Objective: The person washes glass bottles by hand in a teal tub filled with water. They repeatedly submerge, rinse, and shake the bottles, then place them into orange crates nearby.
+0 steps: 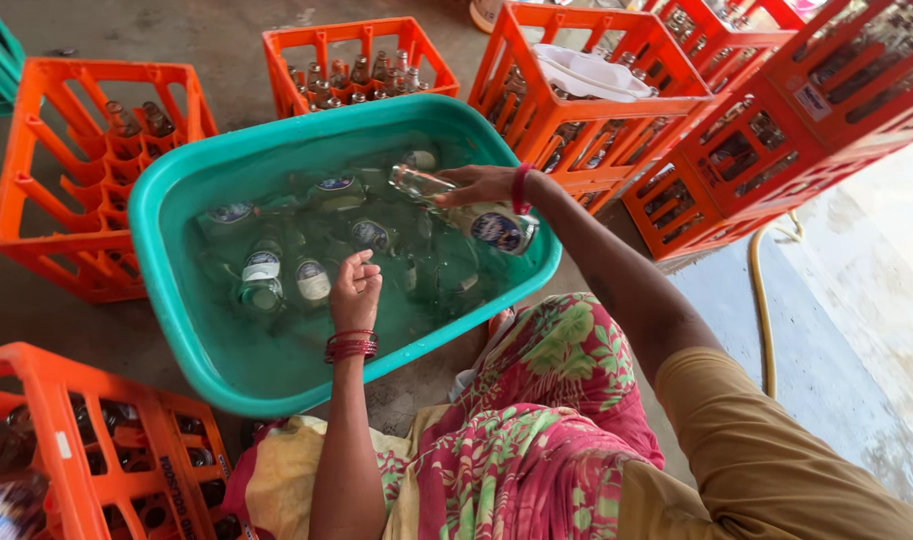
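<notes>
A teal plastic tub (177, 290) full of water holds several clear glass bottles with blue and white labels. My right hand (482, 185) grips one such glass bottle (467, 210) above the tub's right side, held nearly level. My left hand (355, 290) hovers over the water near the tub's middle, fingers curled loosely with nothing in them, close to a sunken bottle (312, 280). Red bangles circle both wrists.
Orange bottle crates ring the tub: one at left (77, 180) with few bottles, one behind (357, 70) with several, stacked ones at right (737, 150), one near left (87, 450). White cloth (592, 75) lies on a crate. A yellow hose (762, 300) runs along the floor.
</notes>
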